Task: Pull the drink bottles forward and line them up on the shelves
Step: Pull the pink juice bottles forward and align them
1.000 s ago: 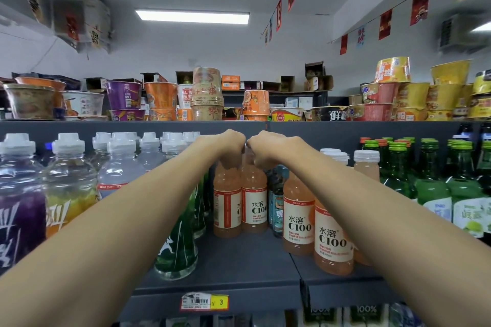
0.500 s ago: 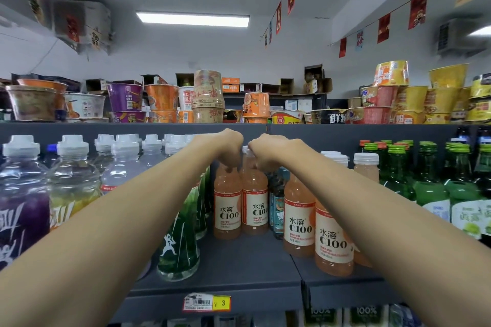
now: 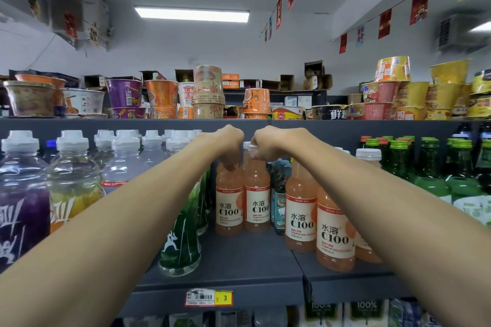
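Observation:
Two pink C100 drink bottles stand side by side at the back of the grey shelf (image 3: 239,257). My left hand (image 3: 228,145) is closed over the top of the left C100 bottle (image 3: 229,202), hiding its cap. My right hand (image 3: 267,145) grips the neck and white cap of the right C100 bottle (image 3: 256,199). Further forward and to the right, two more C100 bottles (image 3: 335,231) stand in a row running toward the shelf's front edge. A green bottle (image 3: 182,241) stands near the front, partly behind my left forearm.
Clear white-capped bottles (image 3: 71,180) fill the shelf's left side and green glass bottles (image 3: 430,167) its right. A dark blue bottle (image 3: 279,194) stands behind the C100 rows. Instant noodle cups (image 3: 207,93) crowd the shelf above. A price tag (image 3: 208,297) sits on the front lip.
Both hands stay on the two back bottle tops. The two bottles have slid slightly forward, and the white cap under my right hand now shows more.

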Demonstrator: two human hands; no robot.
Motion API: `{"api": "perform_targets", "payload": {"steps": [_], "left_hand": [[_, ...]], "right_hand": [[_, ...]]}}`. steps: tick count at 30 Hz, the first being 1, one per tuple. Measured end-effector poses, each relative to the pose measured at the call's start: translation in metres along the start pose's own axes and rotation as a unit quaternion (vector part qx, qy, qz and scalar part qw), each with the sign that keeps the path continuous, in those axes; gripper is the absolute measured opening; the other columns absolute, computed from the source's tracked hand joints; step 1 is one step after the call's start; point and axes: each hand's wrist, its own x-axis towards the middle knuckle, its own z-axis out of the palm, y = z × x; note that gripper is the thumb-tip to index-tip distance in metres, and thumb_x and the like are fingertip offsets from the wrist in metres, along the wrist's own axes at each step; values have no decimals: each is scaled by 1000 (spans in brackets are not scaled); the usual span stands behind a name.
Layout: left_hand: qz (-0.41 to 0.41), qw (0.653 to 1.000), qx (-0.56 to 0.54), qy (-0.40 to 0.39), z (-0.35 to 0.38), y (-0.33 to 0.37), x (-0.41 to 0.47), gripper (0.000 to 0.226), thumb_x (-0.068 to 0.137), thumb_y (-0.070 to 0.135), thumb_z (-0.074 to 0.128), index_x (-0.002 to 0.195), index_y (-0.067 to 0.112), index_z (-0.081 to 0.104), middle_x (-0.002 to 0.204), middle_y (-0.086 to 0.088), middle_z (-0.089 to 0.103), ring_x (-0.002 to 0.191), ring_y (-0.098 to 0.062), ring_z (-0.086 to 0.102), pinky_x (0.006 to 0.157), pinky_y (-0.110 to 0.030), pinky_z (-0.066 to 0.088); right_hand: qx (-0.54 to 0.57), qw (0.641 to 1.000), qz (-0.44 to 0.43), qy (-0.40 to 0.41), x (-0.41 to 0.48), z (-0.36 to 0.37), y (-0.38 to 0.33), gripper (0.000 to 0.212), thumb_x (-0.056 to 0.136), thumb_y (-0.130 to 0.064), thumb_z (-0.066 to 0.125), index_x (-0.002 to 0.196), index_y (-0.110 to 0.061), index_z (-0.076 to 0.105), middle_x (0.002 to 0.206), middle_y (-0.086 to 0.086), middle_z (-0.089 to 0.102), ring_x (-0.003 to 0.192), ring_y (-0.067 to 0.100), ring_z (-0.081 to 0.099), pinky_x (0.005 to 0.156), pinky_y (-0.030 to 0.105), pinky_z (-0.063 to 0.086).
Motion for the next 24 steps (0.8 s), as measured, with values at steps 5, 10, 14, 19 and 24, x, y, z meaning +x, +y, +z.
{"api": "perform_targets", "payload": {"steps": [5, 10, 14, 19, 24], "left_hand": [[7, 1000, 10, 1, 4, -4, -1, 42, 76, 29, 83, 113, 15, 69, 92, -1, 62, 89, -21, 63, 82, -38, 59], [3, 999, -18, -38, 3, -3, -2, 46, 73, 30, 86, 115, 22, 69, 96, 2, 64, 88, -17, 64, 79, -34, 59], [-4, 999, -2, -52, 9, 2, -3, 61, 65, 35, 92, 120, 26, 65, 108, 1, 59, 100, -23, 62, 87, -40, 57], [-8, 999, 1, -43, 13, 5, -3, 63, 71, 25, 89, 128, 20, 62, 110, -3, 54, 101, -22, 61, 89, -35, 56], [-21, 999, 18, -47, 14, 11, -2, 67, 71, 21, 90, 131, 21, 59, 121, -6, 53, 109, -26, 61, 94, -41, 55]], "right_hand": [[9, 1000, -9, 19, -3, 1, 2, 43, 100, -39, 58, 130, -8, 64, 119, 9, 68, 103, 26, 65, 83, 31, 54], [-51, 999, -9, -15, -6, 1, -3, 62, 80, -60, 76, 114, -11, 62, 99, 4, 67, 90, 24, 65, 73, 35, 56], [-122, 992, -17, 34, -7, 9, -6, 60, 75, -62, 79, 108, -15, 60, 75, -4, 52, 78, 21, 63, 54, 29, 43], [-160, 986, -13, 50, -5, 14, -11, 56, 80, -61, 75, 111, -15, 64, 73, -4, 50, 79, 23, 61, 63, 32, 44], [-168, 985, -5, 37, -2, 13, -15, 56, 84, -56, 75, 122, -16, 65, 93, 1, 58, 86, 23, 58, 71, 34, 45]]}}
